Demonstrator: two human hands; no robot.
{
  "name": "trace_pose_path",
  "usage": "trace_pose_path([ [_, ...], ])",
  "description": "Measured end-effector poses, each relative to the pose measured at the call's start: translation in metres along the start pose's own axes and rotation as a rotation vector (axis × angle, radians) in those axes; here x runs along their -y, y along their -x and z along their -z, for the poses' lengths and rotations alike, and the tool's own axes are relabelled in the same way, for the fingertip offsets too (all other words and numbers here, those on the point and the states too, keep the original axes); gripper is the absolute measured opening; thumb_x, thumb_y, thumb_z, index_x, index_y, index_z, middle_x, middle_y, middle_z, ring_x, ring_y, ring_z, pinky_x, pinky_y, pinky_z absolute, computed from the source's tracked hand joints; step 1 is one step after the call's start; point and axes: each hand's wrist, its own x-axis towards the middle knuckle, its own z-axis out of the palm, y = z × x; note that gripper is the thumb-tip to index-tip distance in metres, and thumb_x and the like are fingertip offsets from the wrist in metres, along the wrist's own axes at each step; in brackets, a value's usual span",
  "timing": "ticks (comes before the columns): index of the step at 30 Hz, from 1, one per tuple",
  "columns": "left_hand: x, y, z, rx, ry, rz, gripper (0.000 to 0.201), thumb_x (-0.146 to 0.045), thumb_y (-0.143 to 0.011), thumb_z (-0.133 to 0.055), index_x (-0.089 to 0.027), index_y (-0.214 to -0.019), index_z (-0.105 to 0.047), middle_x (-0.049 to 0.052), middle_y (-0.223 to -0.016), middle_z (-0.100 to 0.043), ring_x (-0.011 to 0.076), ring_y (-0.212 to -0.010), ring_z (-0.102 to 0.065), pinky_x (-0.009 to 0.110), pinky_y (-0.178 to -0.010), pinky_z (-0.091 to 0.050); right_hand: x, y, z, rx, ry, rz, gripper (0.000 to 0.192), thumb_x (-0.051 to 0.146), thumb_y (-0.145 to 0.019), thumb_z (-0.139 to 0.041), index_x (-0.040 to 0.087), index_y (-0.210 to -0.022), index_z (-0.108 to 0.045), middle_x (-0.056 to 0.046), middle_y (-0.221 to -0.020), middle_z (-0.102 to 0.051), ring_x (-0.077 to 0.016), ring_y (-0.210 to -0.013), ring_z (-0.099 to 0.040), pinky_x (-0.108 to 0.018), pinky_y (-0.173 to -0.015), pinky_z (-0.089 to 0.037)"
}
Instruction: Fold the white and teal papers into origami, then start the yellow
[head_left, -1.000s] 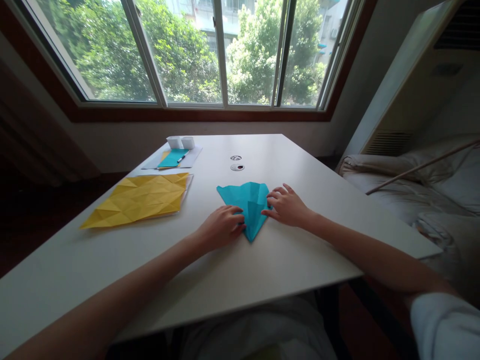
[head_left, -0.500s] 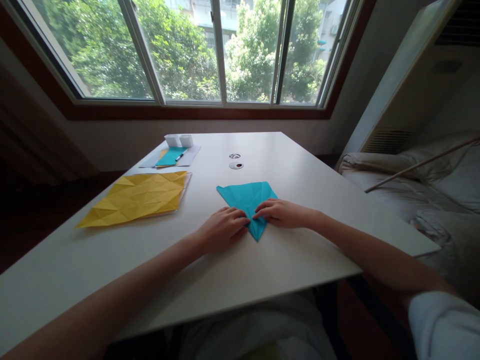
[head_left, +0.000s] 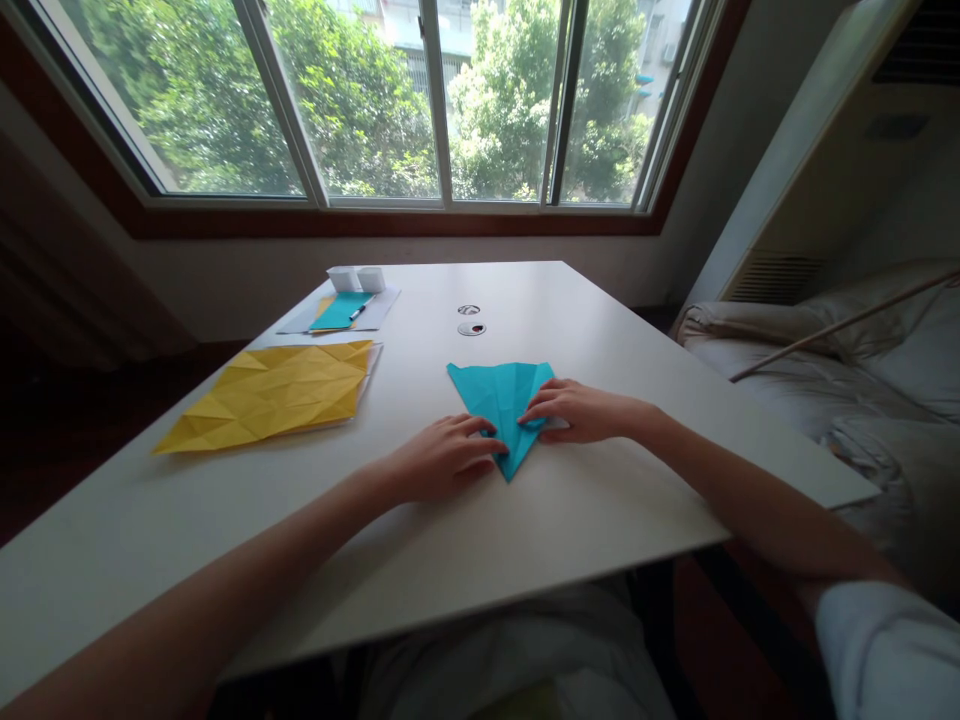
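Note:
A folded blue paper, shaped as a triangle pointing toward me, lies flat on the white table. My left hand rests on the paper's near left edge, fingers pressing close to the tip. On the right edge my right hand presses down with its fingers spread flat. Both hands touch the paper without lifting it.
A creased yellow sheet lies on the left of the table. At the far left are white papers with a small blue sheet, a pen and two small white boxes. Two round cable holes sit mid-table. A sofa with bedding stands right.
The paper's right flap has been folded in, so the shape is narrower. My right hand has slid from the centre crease back to the right edge; my left hand has barely moved.

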Motion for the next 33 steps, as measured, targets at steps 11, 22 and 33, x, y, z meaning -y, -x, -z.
trace_pose_path([
  [11,0.000,0.000,0.000,-0.001,0.056,0.023,0.029,-0.031,-0.088,-0.044,-0.030,-0.115,-0.054,0.006,-0.116,-0.053,0.0204,-0.103,-0.052,0.034,-0.092,-0.038,-0.035,0.000,-0.005,-0.169,-0.098,-0.056,0.025,0.038,-0.083,-0.053,0.023,-0.100,-0.065,-0.004,-0.100,-0.066,-0.0196,-0.095,-0.056,-0.035,-0.088,-0.040],
  [22,0.001,0.000,-0.001,-0.015,0.091,0.032,0.028,-0.031,-0.087,-0.045,-0.030,-0.113,-0.056,0.006,-0.114,-0.053,0.0203,-0.101,-0.052,0.033,-0.090,-0.039,-0.017,-0.014,-0.033,-0.547,0.097,-0.324,0.060,0.052,-0.072,-0.060,0.019,-0.120,-0.043,-0.012,-0.123,-0.046,-0.0277,-0.113,-0.040,-0.043,-0.091,-0.037],
  [33,0.000,-0.002,0.001,-0.003,0.081,0.049,0.030,-0.033,-0.086,-0.046,-0.021,-0.113,-0.051,0.009,-0.105,-0.058,0.0213,-0.097,-0.054,0.034,-0.086,-0.040,-0.001,-0.021,-0.036,-0.278,-0.023,-0.190,0.023,0.028,-0.086,-0.045,0.023,-0.106,-0.056,-0.008,-0.111,-0.056,-0.0209,-0.105,-0.049,-0.038,-0.092,-0.036],
])
